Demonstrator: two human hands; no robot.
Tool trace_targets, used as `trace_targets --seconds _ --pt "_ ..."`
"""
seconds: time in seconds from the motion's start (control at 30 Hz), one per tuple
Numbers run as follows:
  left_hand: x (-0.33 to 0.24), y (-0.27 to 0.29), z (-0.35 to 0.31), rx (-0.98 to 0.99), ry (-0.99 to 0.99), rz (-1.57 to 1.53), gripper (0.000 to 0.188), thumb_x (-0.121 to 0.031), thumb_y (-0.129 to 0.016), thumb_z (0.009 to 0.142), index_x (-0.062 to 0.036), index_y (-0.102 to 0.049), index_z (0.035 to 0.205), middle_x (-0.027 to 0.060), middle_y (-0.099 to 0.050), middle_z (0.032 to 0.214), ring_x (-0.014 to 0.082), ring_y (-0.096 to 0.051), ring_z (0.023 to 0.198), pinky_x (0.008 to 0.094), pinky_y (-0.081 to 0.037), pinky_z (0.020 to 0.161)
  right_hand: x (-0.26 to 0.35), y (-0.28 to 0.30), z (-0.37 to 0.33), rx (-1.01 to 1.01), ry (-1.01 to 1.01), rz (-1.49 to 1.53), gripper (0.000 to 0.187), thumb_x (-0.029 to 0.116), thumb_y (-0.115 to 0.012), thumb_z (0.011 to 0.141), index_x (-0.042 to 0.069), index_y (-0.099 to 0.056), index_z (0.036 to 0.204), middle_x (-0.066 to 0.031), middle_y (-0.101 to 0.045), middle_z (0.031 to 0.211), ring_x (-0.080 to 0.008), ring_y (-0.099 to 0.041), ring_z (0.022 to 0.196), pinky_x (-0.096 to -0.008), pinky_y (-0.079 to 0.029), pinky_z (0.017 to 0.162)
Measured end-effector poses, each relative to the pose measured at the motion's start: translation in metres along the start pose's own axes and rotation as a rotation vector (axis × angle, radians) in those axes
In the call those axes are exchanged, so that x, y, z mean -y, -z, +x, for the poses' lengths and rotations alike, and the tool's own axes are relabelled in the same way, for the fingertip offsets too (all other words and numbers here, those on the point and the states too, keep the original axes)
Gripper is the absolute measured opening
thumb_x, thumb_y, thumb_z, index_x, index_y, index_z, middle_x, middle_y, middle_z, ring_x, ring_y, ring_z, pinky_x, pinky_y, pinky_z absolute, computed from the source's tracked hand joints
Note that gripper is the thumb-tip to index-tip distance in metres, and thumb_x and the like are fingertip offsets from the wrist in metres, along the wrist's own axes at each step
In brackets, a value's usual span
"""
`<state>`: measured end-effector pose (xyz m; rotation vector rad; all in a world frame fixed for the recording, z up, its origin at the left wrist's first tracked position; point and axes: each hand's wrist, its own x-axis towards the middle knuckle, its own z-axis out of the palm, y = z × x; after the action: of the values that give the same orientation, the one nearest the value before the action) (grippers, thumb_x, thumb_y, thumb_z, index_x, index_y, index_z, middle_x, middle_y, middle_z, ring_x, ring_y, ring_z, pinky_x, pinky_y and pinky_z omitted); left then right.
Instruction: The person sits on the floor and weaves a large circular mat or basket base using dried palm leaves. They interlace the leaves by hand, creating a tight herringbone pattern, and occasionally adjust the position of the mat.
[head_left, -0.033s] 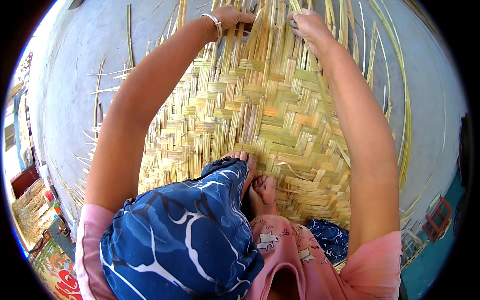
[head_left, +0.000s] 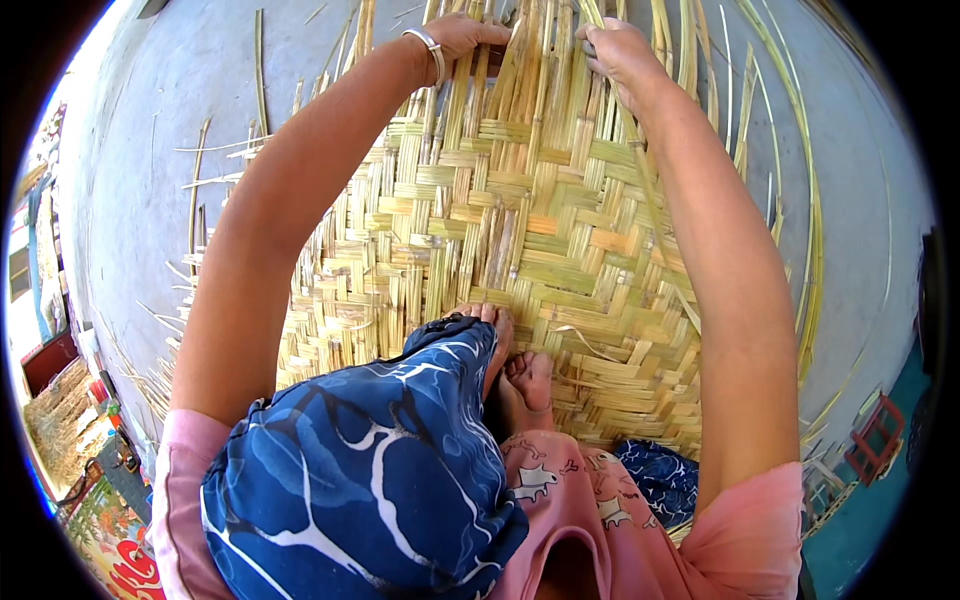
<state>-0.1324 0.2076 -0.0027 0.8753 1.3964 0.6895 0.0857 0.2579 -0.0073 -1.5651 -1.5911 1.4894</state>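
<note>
A half-woven mat (head_left: 480, 215) of flat yellow-green bamboo strips spreads over the floor in front of me, its unwoven strips (head_left: 520, 75) running away at the far side. Both arms stretch out to that far edge. My left hand (head_left: 465, 36), with a silver bangle at the wrist, closes around some of the loose strips; its fingertips are partly hidden among them. A little to the right, my right hand (head_left: 622, 62) is closed in a pinch on a long green strip (head_left: 640, 170), which trails back toward me over the weave.
My bare feet (head_left: 500, 355) press on the near part of the mat, and my knee in blue patterned cloth (head_left: 370, 460) rises at left. Long loose strips (head_left: 805, 180) lie on the grey floor (head_left: 860, 200) at right. A red-framed object (head_left: 875, 437) stands at far right.
</note>
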Motion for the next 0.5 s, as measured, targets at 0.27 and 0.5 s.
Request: trace_targets --seconds 0.27,0.5 --pt "-0.005 -0.006 -0.021 -0.076 -0.146 0.054 0.030 -0.017 -0.066 0.082 -0.0013 -0.061 0.107 0.0054 -0.065 0.083 0.0140 -0.062 0.069 0.0288 -0.054 0.066 0.018 -0.004 -0.007 0.004 -0.040 0.090 0.028 0.018 -0.044 0.092 0.001 -0.054 0.111 -0.0142 -0.046 0.127 -0.0318 -0.037 0.126 -0.0421 -0.033 0.103" --pt "-0.016 -0.011 -0.029 -0.005 -0.087 -0.215 0.038 -0.032 -0.067 0.083 -0.0020 -0.061 0.106 0.0091 -0.065 0.090 0.0173 -0.064 0.079 0.0322 -0.054 0.074 0.005 0.001 -0.014 -0.066 -0.107 0.327 0.024 0.017 -0.044 0.092 0.001 -0.056 0.105 -0.0141 -0.050 0.123 -0.0272 -0.043 0.120 -0.0401 -0.038 0.098"
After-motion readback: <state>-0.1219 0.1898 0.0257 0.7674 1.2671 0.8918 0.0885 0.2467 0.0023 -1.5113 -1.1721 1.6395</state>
